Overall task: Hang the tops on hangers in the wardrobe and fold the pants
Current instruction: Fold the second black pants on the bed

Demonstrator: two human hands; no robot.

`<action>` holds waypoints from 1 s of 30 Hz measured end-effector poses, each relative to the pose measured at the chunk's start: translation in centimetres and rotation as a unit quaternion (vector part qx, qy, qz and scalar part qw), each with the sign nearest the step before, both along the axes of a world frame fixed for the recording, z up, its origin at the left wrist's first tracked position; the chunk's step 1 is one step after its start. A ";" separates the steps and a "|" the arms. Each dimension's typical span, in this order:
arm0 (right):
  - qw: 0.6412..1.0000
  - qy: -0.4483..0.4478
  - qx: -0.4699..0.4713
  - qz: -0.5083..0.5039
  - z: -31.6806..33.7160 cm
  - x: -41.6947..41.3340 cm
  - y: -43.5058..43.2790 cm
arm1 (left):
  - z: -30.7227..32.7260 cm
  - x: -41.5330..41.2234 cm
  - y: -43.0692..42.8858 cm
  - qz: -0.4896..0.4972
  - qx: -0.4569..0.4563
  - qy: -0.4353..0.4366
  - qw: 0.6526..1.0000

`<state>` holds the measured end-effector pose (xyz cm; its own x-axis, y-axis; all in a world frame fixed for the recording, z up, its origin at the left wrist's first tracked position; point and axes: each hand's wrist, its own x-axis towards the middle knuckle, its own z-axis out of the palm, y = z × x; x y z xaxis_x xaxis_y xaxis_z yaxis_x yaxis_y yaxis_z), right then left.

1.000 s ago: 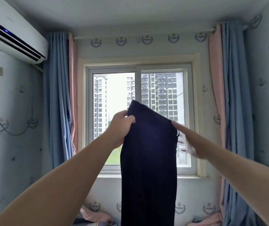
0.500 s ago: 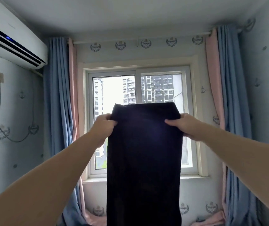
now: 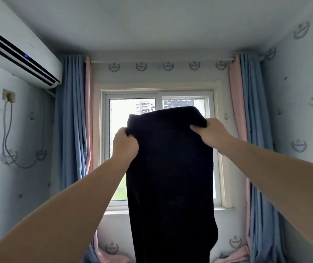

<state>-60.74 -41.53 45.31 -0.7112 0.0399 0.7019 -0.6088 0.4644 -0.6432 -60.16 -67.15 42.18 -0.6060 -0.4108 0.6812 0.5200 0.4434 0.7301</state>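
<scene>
Pants [image 3: 170, 177], one pair, dark, held up at arm's length in front of the window [image 3: 132, 114], hanging straight down with the lower ends out of frame at the bottom. Left hand [image 3: 125, 145] closed in a fist on the left end of the waistband; right hand [image 3: 211, 132] pinching the right end, a little higher, so the top edge slants.

Risks, judged from here: uneven grip heights likely to leave the legs misaligned once folded, giving a crooked crease. Loose, limp fabric likely to twist or swing if lowered fast. Slipping from the right pinch possible, since less cloth seems gathered there than in the left fist. No folding surface in view, so a blind lowering could bunch the hems.

Count: two hands, both gripping; one pair of pants; one window with two panes; curtains on both sides, blue [image 3: 70, 120] and pink [image 3: 235, 103]; one air conditioner [image 3: 17, 52] on the left wall; no hangers, tops or wardrobe visible.
</scene>
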 end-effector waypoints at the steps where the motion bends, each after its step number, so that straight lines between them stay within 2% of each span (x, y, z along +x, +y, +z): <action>1: 1.000 0.001 -0.001 0.004 0.0 1.6 0.1 | -0.1 1.5 0.0 0.000 -0.003 0.003 1.000; 11: 0.998 -0.006 -0.029 0.050 -3.9 16.5 1.1 | -3.7 18.2 -0.3 0.004 -0.023 -0.017 1.000; 17: 0.997 -0.030 -0.029 0.059 -5.5 21.5 0.2 | -5.0 23.8 -1.9 0.004 -0.002 -0.063 0.998; 23: 0.997 -0.037 -0.027 0.066 -6.9 23.2 -2.1 | -6.9 26.6 -4.2 -0.010 0.031 -0.095 0.995; 30: 0.992 -0.078 -0.025 0.096 -11.3 20.6 -7.2 | -12.0 25.5 -9.3 -0.016 0.056 -0.147 0.987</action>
